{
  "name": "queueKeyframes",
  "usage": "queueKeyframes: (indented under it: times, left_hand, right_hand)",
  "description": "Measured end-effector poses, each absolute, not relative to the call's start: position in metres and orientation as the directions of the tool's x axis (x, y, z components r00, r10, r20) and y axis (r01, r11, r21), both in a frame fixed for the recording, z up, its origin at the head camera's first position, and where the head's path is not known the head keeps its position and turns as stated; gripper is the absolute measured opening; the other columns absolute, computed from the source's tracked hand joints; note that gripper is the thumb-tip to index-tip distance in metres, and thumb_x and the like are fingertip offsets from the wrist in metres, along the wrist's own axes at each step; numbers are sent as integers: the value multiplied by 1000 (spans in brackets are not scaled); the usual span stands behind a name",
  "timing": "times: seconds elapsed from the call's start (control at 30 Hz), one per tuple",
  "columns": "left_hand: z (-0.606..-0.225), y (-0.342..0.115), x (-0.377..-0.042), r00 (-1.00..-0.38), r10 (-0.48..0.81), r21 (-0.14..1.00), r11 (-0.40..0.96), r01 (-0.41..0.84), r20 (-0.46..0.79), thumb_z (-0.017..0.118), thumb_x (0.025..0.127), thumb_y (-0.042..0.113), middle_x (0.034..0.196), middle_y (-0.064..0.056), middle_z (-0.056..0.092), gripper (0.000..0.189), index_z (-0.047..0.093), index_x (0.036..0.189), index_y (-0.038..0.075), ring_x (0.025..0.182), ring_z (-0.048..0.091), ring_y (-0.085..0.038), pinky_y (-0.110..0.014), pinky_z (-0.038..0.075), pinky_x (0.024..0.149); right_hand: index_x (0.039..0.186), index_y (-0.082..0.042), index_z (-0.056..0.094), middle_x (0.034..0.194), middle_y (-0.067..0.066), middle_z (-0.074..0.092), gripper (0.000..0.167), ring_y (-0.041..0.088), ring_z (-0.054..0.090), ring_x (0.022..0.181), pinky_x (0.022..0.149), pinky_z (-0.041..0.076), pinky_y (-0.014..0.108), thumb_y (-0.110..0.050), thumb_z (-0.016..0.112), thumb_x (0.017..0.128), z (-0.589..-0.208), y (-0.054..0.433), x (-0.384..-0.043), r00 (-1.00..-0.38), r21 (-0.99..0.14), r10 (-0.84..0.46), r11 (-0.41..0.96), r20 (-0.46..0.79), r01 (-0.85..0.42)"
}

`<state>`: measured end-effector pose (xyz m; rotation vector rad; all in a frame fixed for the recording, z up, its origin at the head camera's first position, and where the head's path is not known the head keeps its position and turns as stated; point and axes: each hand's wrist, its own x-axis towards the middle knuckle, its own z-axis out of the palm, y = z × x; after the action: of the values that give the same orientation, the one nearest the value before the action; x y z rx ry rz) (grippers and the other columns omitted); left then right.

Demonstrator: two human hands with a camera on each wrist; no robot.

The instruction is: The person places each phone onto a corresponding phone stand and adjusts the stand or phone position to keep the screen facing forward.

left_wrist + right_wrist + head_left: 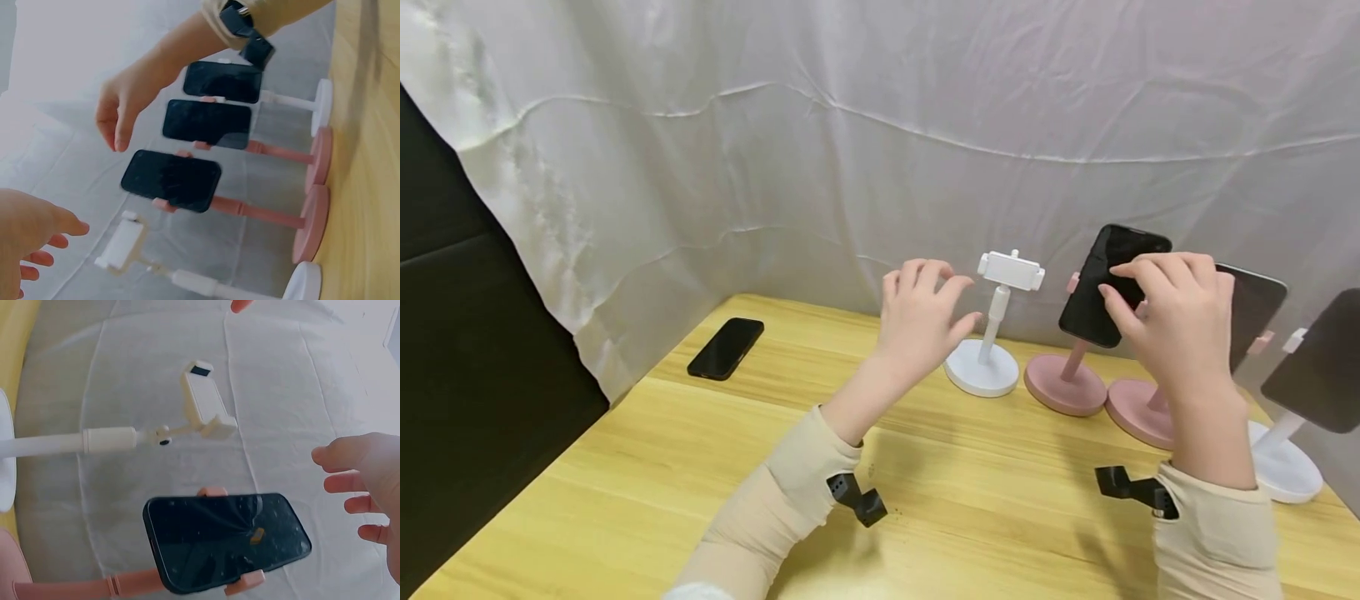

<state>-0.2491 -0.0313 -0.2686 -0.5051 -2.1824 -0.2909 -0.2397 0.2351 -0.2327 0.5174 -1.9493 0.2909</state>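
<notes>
My left hand, fingers loosely bent and thumb apart, hovers left of a white phone stand whose clamp holds no phone. Nothing is between those fingers. In the head view my right hand overlaps a black phone clamped in a pink stand. The right wrist view shows a gap between that hand and the phone, which sits tilted in its clamp. Both hands are raised above the table.
Farther right, a second pink stand holds a phone, and a white stand holds another phone. One more black phone lies flat at the left of the wooden table. A pale curtain hangs behind.
</notes>
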Motion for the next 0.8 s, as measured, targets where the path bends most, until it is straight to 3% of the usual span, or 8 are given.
queueKeyframes:
  times: [0.47, 0.8]
  left_hand:
    - [-255, -90, -257, -686, 80, 257, 891, 374, 723, 71, 87, 41, 122, -5, 58, 37, 66, 118, 21, 120, 44, -27, -48, 32, 100]
    - [-252, -128, -269, -746, -56, 404, 866, 294, 664, 72, 86, 38, 125, -8, 57, 38, 67, 119, 19, 122, 43, -32, -52, 29, 103]
  right_hand:
    - [104, -1, 69, 104, 19, 67, 22, 42, 51, 103, 77, 32, 56, -17, 65, 88, -234, 204, -245, -344, 75, -279, 861, 896, -503]
    - [107, -5, 70, 108, 19, 66, 25, 39, 51, 104, 82, 32, 56, -14, 72, 84, -243, 182, -258, -351, -6, -229, 831, 908, -557]
